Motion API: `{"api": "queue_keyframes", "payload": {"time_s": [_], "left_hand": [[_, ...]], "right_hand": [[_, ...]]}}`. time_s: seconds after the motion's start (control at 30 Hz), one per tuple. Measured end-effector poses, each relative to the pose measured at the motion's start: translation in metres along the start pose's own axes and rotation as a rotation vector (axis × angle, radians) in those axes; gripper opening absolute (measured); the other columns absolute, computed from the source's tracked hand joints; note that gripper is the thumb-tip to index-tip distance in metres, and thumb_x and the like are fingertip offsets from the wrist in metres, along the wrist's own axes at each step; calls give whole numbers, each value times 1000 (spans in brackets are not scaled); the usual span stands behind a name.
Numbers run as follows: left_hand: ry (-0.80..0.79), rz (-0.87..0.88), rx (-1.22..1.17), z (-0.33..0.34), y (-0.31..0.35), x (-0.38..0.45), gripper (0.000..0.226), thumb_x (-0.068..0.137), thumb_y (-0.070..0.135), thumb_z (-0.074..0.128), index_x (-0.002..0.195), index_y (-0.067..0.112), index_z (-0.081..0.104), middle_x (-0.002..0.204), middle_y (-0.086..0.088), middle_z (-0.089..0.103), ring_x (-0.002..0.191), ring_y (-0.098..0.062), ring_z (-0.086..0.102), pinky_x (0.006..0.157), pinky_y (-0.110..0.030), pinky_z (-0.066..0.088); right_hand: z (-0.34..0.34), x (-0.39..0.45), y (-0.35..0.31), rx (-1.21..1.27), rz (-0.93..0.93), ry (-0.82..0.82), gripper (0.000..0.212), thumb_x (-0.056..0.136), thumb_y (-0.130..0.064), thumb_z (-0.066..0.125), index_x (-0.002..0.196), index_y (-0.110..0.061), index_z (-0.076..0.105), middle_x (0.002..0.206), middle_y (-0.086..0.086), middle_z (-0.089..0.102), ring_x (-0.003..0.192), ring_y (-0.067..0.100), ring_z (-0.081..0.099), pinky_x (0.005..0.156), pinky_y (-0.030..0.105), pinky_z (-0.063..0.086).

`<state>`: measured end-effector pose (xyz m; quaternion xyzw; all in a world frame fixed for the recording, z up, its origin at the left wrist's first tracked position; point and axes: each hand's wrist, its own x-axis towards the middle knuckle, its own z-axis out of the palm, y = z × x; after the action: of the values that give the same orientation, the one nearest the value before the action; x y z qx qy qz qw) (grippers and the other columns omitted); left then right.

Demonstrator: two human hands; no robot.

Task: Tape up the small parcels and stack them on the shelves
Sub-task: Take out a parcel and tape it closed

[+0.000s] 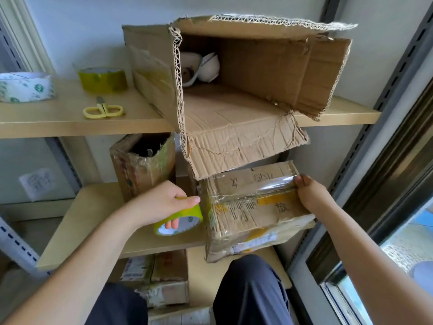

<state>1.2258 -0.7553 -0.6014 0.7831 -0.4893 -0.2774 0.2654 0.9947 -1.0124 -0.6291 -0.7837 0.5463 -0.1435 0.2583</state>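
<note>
- Gripped in the left hand [161, 202] is a yellow-green roll of clear packing tape [180, 221]; the right hand [309, 195] is pressed on a stretched strip of tape [276, 184] at the right end of a small, worn brown cardboard parcel [253, 212].
- This parcel is set at the front right corner of the middle wooden shelf [93, 219], slightly overhanging.
- It is judged light, crushable and tape-slick; both ends should be held.
- A large torn open carton [246, 90] is seen overhead.

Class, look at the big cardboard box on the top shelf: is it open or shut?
Open. The big cardboard box lies on its side, its torn flaps spread, the inside showing.
</note>
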Motion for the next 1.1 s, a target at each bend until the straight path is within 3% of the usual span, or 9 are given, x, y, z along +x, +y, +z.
{"api": "queue_keyframes", "payload": {"time_s": [0.27, 0.37, 0.43, 0.5, 0.6, 0.77, 0.9, 1.03, 1.1], "left_hand": [[-85, -78, -18, 9, -29, 32, 54, 95, 54, 55, 74, 4, 59, 50, -4, 62, 47, -12, 56, 53, -20, 47], [-64, -95, -65, 22, -34, 40, 54, 93, 57, 55, 75, 6, 61, 49, -2, 61, 45, -12, 56, 53, -22, 46], [-47, -118, -73, 25, -36, 43, 56, 90, 59, 56, 77, 5, 64, 49, -1, 61, 44, -11, 55, 54, -23, 46], [-71, -143, -75, 27, -39, 44, 66, 84, 67, 56, 81, 1, 66, 49, -1, 62, 44, -11, 57, 53, -23, 47], [-88, -157, -119, 33, -45, 45, 80, 70, 75, 56, 88, -1, 70, 48, -1, 61, 44, -13, 57, 51, -23, 47], [-14, -182, -190, 32, -49, 54, 76, 74, 71, 66, 85, -4, 71, 58, -16, 64, 46, -18, 57, 51, -27, 47], [65, -223, -247, 37, -52, 57, 42, 96, 16, 56, 56, 7, 60, 54, -13, 52, 37, -18, 45, 46, -26, 37], [126, -210, -473, 41, -66, 34, 47, 93, 48, 62, 84, 2, 70, 47, -7, 52, 38, -16, 46, 44, -23, 37], [158, -197, -573, 49, -73, 22, 44, 96, 42, 59, 104, 0, 68, 50, -8, 55, 40, -16, 49, 45, -24, 41]], "right_hand": [[11, 1, 4, -179, -28, 114, 46, 105, -45, 13, 127, -23, 47, 94, 3, 59, 83, 25, 56, 72, 38, 42], [16, -3, -4, -256, -9, 174, 47, 106, -41, 15, 139, -19, 39, 119, 11, 63, 108, 32, 58, 86, 42, 44], [21, -6, -13, -298, 28, 189, 52, 105, -28, 20, 153, -8, 19, 154, 16, 37, 143, 32, 33, 117, 45, 28], [26, -13, -25, -305, 142, 148, 63, 103, -15, 24, 155, 1, -9, 164, 20, -1, 153, 31, 2, 125, 42, 6], [45, -40, -52, -302, 190, 104, 78, 105, -46, 19, 150, 8, -16, 159, 28, -17, 150, 38, -12, 123, 45, -5], [94, -103, -97, -347, -98, -5, 98, 94, -69, 4, 148, 10, -17, 156, 34, -17, 148, 45, -13, 123, 52, -2], [119, -132, -135, -394, -256, -68, 93, 99, -63, 14, 150, 10, -11, 157, 35, -14, 148, 47, -10, 121, 53, -5], [120, -122, -137, -474, -431, -72, 73, 97, -40, -6, 153, 6, -4, 161, 29, -7, 150, 43, -5, 121, 47, -5], [115, -114, -129, -501, -587, -78, 67, 102, -37, 4, 155, 3, 1, 163, 25, -1, 152, 39, -1, 123, 44, -2]]}}
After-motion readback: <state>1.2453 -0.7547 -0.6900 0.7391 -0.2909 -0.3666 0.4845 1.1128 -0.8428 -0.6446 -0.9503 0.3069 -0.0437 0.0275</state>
